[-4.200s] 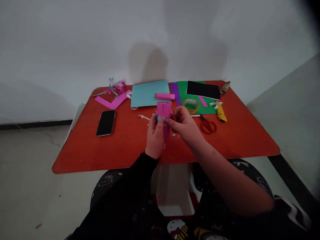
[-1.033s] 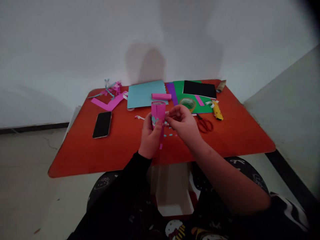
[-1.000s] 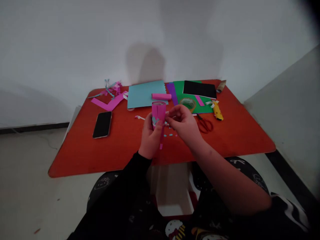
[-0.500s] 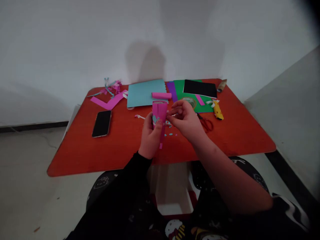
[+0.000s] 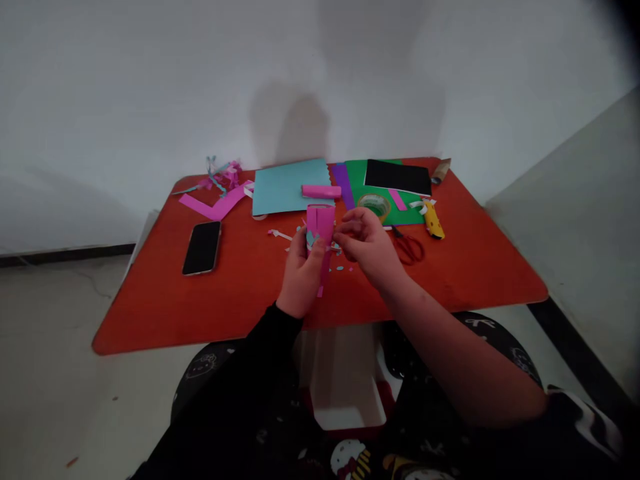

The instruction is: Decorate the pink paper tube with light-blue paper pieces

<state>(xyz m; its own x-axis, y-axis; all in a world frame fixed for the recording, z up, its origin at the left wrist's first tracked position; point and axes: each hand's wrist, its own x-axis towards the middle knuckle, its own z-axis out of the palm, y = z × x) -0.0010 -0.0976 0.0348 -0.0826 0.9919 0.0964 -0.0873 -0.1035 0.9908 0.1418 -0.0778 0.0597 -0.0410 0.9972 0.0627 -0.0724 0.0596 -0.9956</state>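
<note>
Seen from the head camera, the person sits at 6 o'clock of an orange-red desk (image 5: 150, 313), with both hands raised just above its middle. The left hand (image 5: 301, 277) is closed around a pink paper tube (image 5: 321, 227), curling round its lower half. That grip seems to be there to steady the tube and leave its upper right side open. The tube stands nearly upright, its long axis running up and down with a slight lean, its open top pointing at 12 o'clock and a narrow pink tail hanging towards the desk. Small blue paper pieces (image 5: 311, 239) sit on its near face.

The right hand (image 5: 369, 243) comes in from 4 o'clock, its fingers narrowly drawn together at the tube's side. Whether they pinch some tiny scrap, I cannot tell from here.

Around the tube, a blue card sheet (image 5: 285, 190) lies at 11 o'clock with a pink paper roll (image 5: 321, 191) on it. A green card sheet (image 5: 380, 200) lies at 1 o'clock under a clear tape roll (image 5: 374, 207). Red scissors (image 5: 409, 249) rest at 3 o'clock, and a yellow craft knife (image 5: 434, 221) lies beyond them towards 2 o'clock. A smartphone (image 5: 201, 248) lies face up at 9 o'clock, and tiny blue scraps (image 5: 340, 268) are scattered just below the hands.
</note>
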